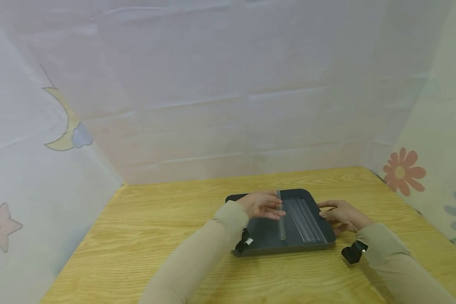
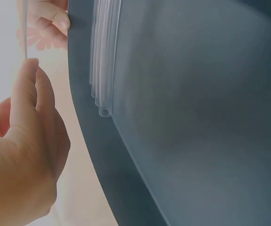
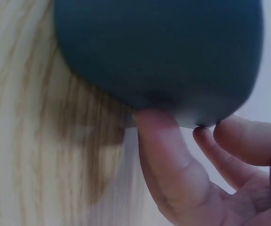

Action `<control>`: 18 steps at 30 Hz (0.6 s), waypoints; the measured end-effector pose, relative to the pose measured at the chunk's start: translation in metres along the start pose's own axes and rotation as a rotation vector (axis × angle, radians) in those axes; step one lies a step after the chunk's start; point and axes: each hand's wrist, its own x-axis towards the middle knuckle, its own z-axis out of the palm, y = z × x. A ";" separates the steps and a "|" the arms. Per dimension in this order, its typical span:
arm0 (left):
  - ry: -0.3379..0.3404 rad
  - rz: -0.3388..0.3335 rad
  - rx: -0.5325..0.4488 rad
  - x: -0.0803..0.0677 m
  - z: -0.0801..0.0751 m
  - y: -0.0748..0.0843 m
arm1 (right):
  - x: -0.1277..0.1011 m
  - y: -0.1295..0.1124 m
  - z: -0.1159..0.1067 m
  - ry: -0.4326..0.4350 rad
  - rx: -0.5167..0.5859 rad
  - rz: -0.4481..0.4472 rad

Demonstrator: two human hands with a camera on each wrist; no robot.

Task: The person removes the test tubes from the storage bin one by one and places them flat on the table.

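Clear slender tube (image 1: 280,219), pinched lengthwise

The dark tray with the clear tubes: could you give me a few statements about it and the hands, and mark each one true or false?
1. The tray sits on a wooden table. True.
2. The left hand holds a clear tube over the tray. True.
3. The right hand lifts a tube out of the tray. False: it rests at the tray's right edge, its thumb against the rim.
4. The tray is empty. False: several clear tubes lie side by side in it.
5. The tray is bright red. False: it is dark grey.
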 end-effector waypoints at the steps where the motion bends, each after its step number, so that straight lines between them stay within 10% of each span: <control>1: 0.001 0.003 0.003 -0.001 -0.002 0.000 | 0.000 0.001 0.000 0.000 0.004 -0.001; 18: -0.006 0.028 -0.003 -0.020 -0.027 -0.006 | 0.002 0.003 -0.003 -0.005 0.066 0.001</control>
